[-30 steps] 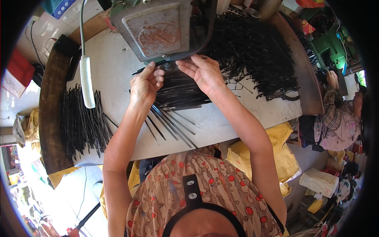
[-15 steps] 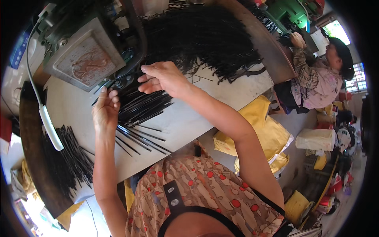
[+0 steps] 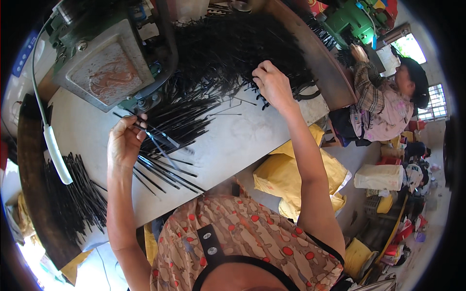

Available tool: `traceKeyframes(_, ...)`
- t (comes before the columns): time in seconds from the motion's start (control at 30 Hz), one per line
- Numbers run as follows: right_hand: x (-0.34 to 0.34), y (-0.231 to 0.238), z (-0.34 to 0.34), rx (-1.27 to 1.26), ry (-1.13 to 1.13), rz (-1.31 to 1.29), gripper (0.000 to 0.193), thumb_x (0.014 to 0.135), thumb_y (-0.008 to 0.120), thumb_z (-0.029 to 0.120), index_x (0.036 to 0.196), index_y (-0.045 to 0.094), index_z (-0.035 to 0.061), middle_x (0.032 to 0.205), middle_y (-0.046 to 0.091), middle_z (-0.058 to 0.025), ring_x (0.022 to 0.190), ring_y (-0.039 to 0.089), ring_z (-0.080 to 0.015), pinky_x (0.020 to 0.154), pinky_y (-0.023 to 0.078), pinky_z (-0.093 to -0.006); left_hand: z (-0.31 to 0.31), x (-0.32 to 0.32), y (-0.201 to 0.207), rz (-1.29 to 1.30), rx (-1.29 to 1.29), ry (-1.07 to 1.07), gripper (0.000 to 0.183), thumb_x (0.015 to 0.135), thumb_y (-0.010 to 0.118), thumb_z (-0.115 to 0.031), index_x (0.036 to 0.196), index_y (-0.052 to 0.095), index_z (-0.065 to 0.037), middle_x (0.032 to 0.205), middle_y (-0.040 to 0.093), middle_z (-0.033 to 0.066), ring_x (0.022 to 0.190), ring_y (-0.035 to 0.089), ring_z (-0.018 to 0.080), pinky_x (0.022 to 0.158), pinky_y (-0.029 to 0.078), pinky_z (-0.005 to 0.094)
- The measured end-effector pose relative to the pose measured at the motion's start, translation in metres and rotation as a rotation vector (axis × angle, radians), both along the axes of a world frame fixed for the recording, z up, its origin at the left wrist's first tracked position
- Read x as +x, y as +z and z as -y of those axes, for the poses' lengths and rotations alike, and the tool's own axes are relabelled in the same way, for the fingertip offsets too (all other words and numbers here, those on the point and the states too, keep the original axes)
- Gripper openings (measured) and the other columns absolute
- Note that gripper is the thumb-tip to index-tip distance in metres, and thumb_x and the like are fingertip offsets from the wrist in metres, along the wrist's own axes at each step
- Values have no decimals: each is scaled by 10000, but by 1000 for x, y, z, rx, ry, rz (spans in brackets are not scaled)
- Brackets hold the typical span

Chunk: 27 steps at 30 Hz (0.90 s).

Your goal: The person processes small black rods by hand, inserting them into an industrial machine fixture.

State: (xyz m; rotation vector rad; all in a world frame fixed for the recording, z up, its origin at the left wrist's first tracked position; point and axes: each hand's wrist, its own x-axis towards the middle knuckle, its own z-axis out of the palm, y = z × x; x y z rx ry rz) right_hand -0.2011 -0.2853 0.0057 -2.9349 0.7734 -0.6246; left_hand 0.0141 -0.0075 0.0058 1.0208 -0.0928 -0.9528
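Note:
My left hand (image 3: pixel 125 140) is closed in a pinch on a thin black rod (image 3: pixel 165 137), which is partly blurred, beside the metal machine (image 3: pixel 109 72). Below and right of that hand, a loose sheaf of black rods (image 3: pixel 167 172) fans over the pale worktop (image 3: pixel 233 138). My right hand (image 3: pixel 274 87) reaches to the right part of a large heap of thin black rods (image 3: pixel 233 46). Its fingers are curled together at the heap, and whatever lies between them is hidden.
Another bundle of black rods (image 3: pixel 77 194) lies at the left. A white lamp (image 3: pixel 57 155) on a cable hangs above it. A yellow sack (image 3: pixel 296 177) is beyond the table edge. At the right a person (image 3: pixel 388 102) works at a green machine (image 3: pixel 349 22).
My right hand has moved right, from beside the machine to the heap. My left hand has dropped slightly, and the rod in it now points down to the right.

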Motion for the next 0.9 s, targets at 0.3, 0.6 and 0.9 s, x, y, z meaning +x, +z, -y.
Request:
traceKeyframes(0.3, 42, 8, -31, -129, 252, 177, 136, 716, 620, 104, 850, 602, 96, 910, 552, -15, 794, 560, -192, 638, 484, -312, -2, -13, 4, 161, 130, 34, 90, 783, 574, -102, 739, 541, -32, 647, 581, 92, 428, 461, 85, 356, 337, 175)
traceKeyframes(0.6, 72, 15, -85, -279, 565, 221, 209, 619, 569, 47, 826, 573, 74, 795, 539, -30, 722, 537, -185, 570, 470, -281, -9, -12, 5, 364, 285, 19, 323, 723, 576, -20, 1043, 535, 15, 609, 572, 66, 409, 445, 57, 337, 269, 166)
traceKeyframes(0.9, 130, -20, -117, 976, 509, 302, 216, 788, 606, 169, 867, 604, -32, 593, 526, -16, 522, 484, -105, 480, 389, -247, -6, -13, 12, 375, 264, -43, 465, 714, 576, -14, 1165, 467, 23, 605, 581, 83, 434, 482, 73, 338, 304, 171)
